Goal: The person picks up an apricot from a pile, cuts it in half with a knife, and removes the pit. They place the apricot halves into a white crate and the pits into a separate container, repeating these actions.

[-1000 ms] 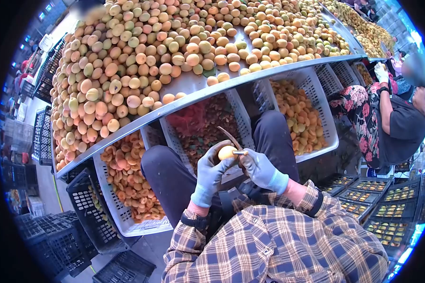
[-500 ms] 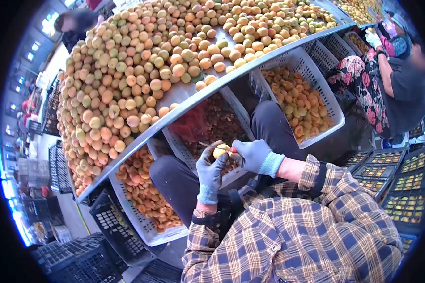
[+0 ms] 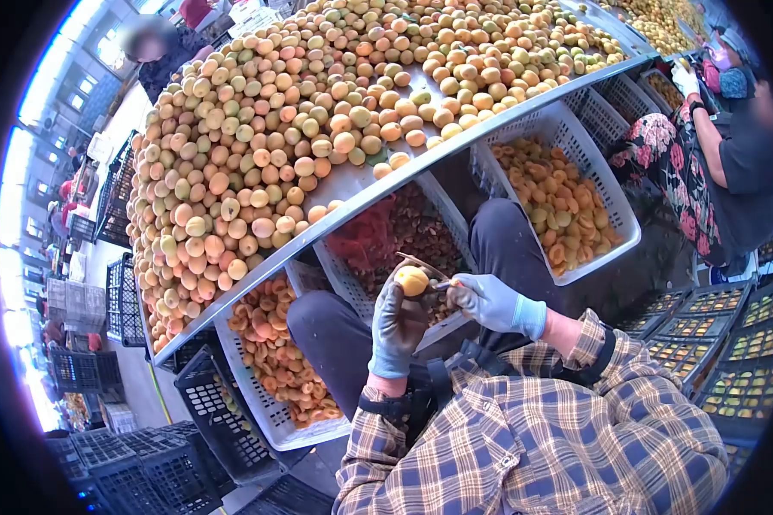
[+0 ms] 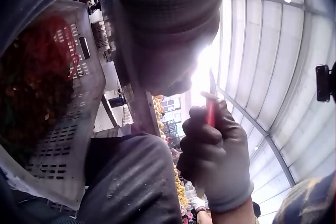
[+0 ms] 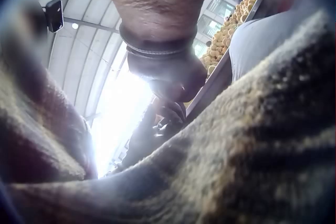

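Observation:
In the head view my gloved left hand (image 3: 395, 330) holds a yellow-orange apricot (image 3: 411, 281) up between thumb and fingertips. Just to the right, my gloved right hand (image 3: 498, 305) grips a small knife, its thin curved blade (image 3: 416, 260) close beside the fruit's far side. The left wrist view shows the knife's red handle (image 4: 210, 113) inside the curled fingers of the right hand, the blade pointing up. There the back of my left hand hides the apricot. In the right wrist view, sleeve and glare cover most of the work.
A metal table (image 3: 352, 184) heaped with whole apricots (image 3: 258, 154) stands in front. Beneath its edge are white crates of apricot halves, left (image 3: 275, 425) and right (image 3: 631, 227), and a middle crate (image 3: 442, 210) of dark bits. Black crates (image 3: 223, 412) stand at left. Another person (image 3: 751, 163) sits at right.
Half a second ago both hands were close together at the apricot; now the right hand and knife sit slightly apart from it. The head view has shifted.

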Motion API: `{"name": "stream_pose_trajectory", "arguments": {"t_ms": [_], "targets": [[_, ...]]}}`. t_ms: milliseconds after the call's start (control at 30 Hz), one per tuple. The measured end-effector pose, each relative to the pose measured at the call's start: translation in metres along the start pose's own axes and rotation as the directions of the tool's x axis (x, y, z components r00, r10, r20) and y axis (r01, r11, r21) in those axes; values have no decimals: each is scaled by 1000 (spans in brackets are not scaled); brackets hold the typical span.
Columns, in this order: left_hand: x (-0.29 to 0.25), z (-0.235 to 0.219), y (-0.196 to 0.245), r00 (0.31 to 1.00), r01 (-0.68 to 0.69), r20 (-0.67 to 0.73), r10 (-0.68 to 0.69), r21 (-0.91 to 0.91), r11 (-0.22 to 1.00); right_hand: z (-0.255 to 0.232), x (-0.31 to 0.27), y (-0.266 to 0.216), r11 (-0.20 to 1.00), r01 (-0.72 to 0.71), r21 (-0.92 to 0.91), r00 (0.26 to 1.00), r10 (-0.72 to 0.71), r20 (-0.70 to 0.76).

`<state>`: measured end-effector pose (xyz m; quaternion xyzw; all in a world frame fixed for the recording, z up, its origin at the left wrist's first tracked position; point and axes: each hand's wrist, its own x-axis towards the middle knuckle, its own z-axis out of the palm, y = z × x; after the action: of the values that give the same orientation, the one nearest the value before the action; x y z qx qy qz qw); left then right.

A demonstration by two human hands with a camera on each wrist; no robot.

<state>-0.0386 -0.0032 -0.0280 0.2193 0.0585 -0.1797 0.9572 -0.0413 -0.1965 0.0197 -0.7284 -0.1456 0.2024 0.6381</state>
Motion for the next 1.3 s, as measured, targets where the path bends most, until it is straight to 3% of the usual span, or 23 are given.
{"name": "stream_pose_trajectory", "arguments": {"t_ms": [100, 167, 300, 400, 500, 567, 633, 700, 767, 833, 900, 933, 967, 1033, 1067, 1167, 1200, 1300], "targets": [[1, 3, 0, 999, -32, 30, 31, 28, 999, 3, -6, 1, 999, 1, -46, 999, -2, -36], [1, 8, 0, 998, -48, 31, 46, 52, 997, 1, -9, -2, 976, 36, -213, 999, -40, -14], [1, 6, 1, 997, -73, 13, 72, 143, 987, 1, -9, 0, 950, 65, -304, 997, -76, -24], [-2, 2, 3, 997, -72, 7, 72, 209, 975, -3, -10, 1, 953, -6, -302, 999, 19, 39], [0, 3, -7, 999, -33, 11, 31, 272, 962, 2, -5, 9, 945, -37, -325, 999, 41, 8], [2, 7, -6, 1000, -21, 21, 16, 279, 960, 1, -3, 13, 941, -18, -339, 1000, 22, 7], [1, 13, -2, 998, -54, 46, 45, 210, 976, 9, 6, 11, 963, -113, -244, 993, 118, 6], [1, 13, 0, 997, -48, 68, 33, 227, 973, 11, 8, 9, 949, -132, -286, 991, 136, -5], [1, 11, -1, 999, -46, -13, 52, 293, 955, 14, 7, 11, 939, -114, -326, 993, 109, -34], [4, 8, -11, 995, -90, -31, 99, 223, 971, 23, 2, 18, 947, -144, -287, 990, 139, -37], [6, 2, -17, 996, 37, -71, -47, -140, 989, 38, -2, 32, 941, -165, -294, 983, 132, -130], [7, 3, -21, 990, 119, -50, -132, -214, 969, 42, 2, 38, 948, -180, -264, 974, 133, -184], [9, -2, -23, 990, 119, -50, -132, -216, 969, 41, 5, 42, 947, -180, -265, 974, 134, -184], [16, -4, -23, 990, 20, -136, -29, -65, 998, 34, 15, 39, 948, -196, -250, 977, 168, -127], [15, -4, -22, 982, 18, -186, -36, -98, 995, 33, 17, 41, 958, -123, -260, 989, 96, -116], [16, -16, -12, 994, 4, -105, -6, -17, 1000, 21, 23, 29, 984, -81, -161, 997, 82, -3], [13, -10, -9, 998, 22, -66, -25, -43, 999, 17, 23, 22, 970, -122, -211, 991, 131, 29], [9, -1, -9, 995, -76, -55, 83, 115, 990, 20, 12, 15, 948, -193, -254, 981, 195, -18]]}}
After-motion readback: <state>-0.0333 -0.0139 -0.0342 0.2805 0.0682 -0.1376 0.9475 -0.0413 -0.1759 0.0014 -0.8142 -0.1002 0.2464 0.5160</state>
